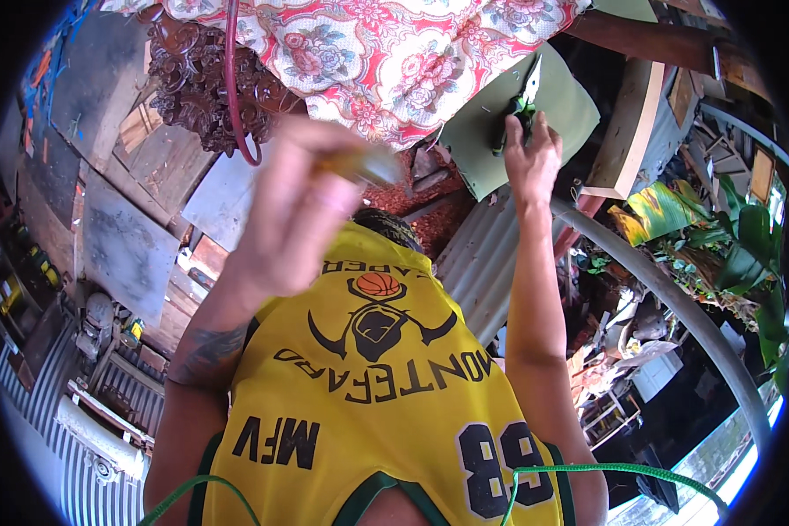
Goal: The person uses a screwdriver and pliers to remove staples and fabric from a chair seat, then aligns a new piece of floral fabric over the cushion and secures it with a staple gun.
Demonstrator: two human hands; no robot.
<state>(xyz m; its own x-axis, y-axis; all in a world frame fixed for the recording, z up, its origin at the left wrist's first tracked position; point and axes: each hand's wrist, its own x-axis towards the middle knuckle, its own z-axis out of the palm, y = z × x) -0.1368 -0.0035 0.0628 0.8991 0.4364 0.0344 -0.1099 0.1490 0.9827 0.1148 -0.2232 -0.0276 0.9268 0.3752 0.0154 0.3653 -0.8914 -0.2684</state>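
Two hands are raised in front of a yellow sleeveless jersey point(377, 386) that fills the lower middle of the view. The left hand point(294, 206) is close to the camera and blurred; its fingers are curled around a small brownish, stick-like object point(368, 165), though the blur makes it hard to tell what kind of thing it is. The right hand point(528, 158) is stretched further out and is closed around the green handles of a pair of pliers or snips point(519, 110), whose pale metal tip points up and away from the hand. The tool lies against a flat grey-green sheet point(561, 105), which sits just beside a red-and-white floral cloth point(386, 53). To the left of the cloth is a dark carved wooden piece point(197, 88), with a thin red hose point(237, 96) curving across it. A corrugated metal sheet point(478, 254) lies below the grey-green sheet, and a long grey pipe point(675, 307) curves past the right forearm. Green cord point(605, 471) loops over the jersey at the lower edge.
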